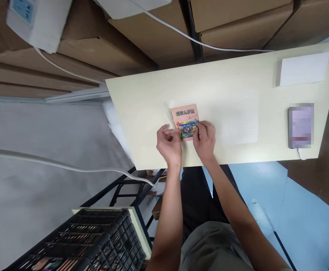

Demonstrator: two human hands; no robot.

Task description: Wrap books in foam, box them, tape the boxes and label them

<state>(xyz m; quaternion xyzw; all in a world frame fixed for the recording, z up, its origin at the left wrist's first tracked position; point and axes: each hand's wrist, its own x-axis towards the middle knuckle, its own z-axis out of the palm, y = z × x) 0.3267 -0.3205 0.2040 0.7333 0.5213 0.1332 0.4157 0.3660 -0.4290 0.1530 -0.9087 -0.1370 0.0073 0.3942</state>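
A small pink booklet (185,114) with dark lettering and a colourful picture lies on the pale table (142,113). My left hand (170,145) is at the booklet's lower left corner, its thumb and fingers curled close together near the edge. On the right side of the booklet, my right hand (205,141) rests with its fingertips on the edge of the picture, fingers bent and pressed together. Whether the left fingers pinch the booklet is too small to tell.
At the table's right end are a white box (304,69) and a blurred purple device (302,126) with a white cable. Cardboard boxes (243,34) line the far side. A black crate (108,241) stands at lower left.
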